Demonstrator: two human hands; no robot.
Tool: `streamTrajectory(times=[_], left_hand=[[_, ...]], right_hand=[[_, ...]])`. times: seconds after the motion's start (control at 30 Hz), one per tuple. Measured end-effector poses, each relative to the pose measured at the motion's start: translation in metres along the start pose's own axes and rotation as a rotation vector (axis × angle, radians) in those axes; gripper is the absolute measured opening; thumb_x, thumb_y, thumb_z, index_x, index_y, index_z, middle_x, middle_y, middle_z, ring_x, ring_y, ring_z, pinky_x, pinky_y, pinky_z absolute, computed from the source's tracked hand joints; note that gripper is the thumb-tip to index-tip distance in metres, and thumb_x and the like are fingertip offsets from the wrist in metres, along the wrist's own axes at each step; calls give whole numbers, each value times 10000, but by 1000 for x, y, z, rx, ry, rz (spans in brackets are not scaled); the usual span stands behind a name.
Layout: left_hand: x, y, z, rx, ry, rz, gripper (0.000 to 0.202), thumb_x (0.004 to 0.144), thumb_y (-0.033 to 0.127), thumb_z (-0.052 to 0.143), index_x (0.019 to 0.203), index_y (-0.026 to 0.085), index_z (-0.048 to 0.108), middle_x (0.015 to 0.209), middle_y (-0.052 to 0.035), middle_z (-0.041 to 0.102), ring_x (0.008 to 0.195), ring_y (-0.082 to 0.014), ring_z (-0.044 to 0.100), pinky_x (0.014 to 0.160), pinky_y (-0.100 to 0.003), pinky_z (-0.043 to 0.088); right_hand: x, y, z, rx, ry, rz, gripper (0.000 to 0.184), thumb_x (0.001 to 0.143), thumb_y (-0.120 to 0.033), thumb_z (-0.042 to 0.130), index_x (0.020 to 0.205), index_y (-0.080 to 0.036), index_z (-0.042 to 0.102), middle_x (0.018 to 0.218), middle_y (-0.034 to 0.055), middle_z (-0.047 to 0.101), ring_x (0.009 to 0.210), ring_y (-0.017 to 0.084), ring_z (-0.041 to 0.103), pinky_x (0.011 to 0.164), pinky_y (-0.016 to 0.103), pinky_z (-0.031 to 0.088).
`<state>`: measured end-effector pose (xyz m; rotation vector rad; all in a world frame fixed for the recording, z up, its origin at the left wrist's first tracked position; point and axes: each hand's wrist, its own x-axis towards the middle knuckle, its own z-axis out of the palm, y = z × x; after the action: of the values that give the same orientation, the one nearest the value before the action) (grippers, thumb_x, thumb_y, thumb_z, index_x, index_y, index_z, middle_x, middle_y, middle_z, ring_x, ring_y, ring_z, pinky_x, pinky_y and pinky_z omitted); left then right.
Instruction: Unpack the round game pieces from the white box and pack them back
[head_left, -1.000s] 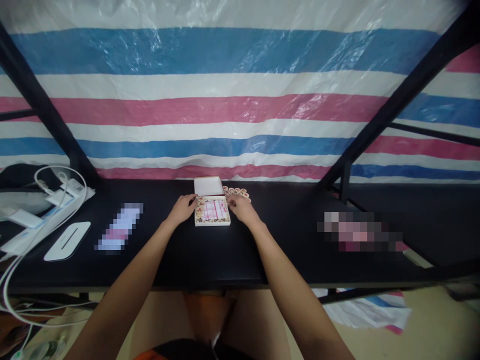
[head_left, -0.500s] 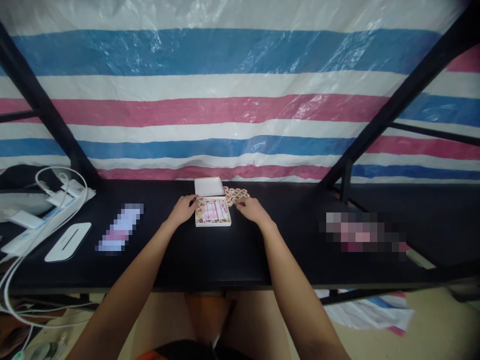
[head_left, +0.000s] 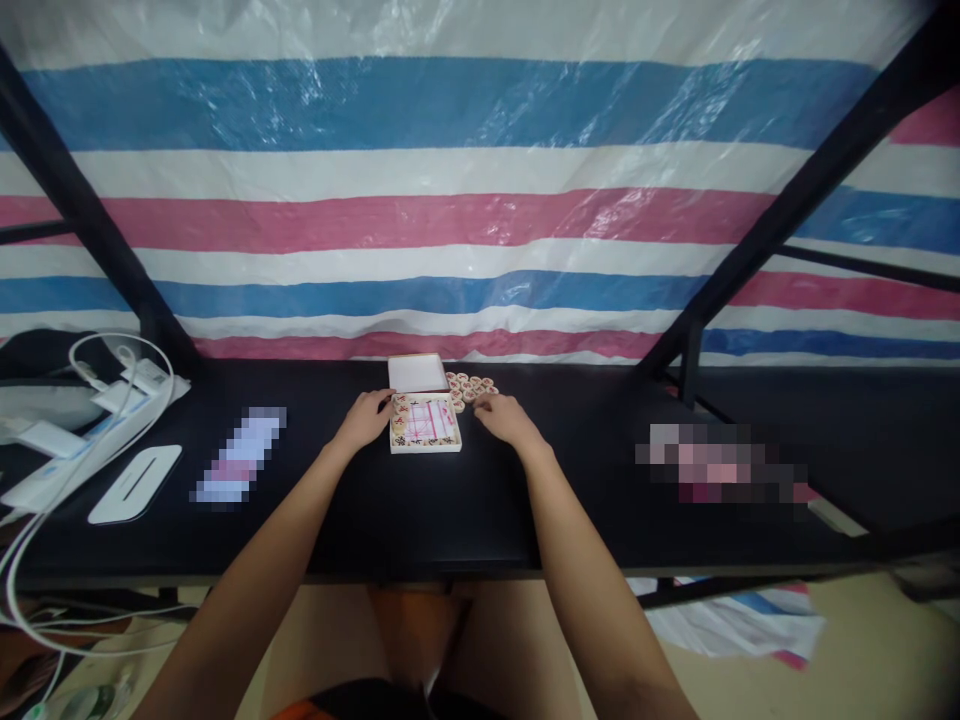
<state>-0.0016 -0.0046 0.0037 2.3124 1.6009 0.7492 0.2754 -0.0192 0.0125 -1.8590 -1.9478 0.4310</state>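
Note:
A small open box with a red-lined sheet and a few round game pieces inside sits on the black table. Its lid lies just behind it. Several round wooden pieces are scattered to the right of the lid. My left hand rests against the box's left edge, fingers curled on its rim. My right hand lies on the table right of the box, its curled fingertips at the loose pieces; whether it grips one is hidden.
White adapters and cables and a flat white device lie at the table's left end. Two blurred patches sit left and right. Black frame bars slant before a striped tarp.
My right hand moved from the box's upper right corner out to the right, to the loose pieces. My left hand stayed at the box.

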Motion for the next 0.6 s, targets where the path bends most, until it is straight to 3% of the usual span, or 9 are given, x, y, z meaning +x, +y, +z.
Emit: streamTrajectory(times=[0.2,0.6], left_hand=[[0,0,1,-1,5,1,376,892,269,443,1204,147,613,1076,-94,679,980,-234,600,935,-356,441],[0,0,1,10,12,5,370,889,259,451,1199,150,621,1083,-92,678,977,-238,606,934,-349,444]], right_hand=[[-1,16,-8,-106,19,108,212,813,-223,515,865,-184,716,885,122,707,857,245,649,716,279,425],[3,15,-3,-137,44,7,208,805,-176,536,911,-175,715,924,99,671,824,186,626,759,248,423]])
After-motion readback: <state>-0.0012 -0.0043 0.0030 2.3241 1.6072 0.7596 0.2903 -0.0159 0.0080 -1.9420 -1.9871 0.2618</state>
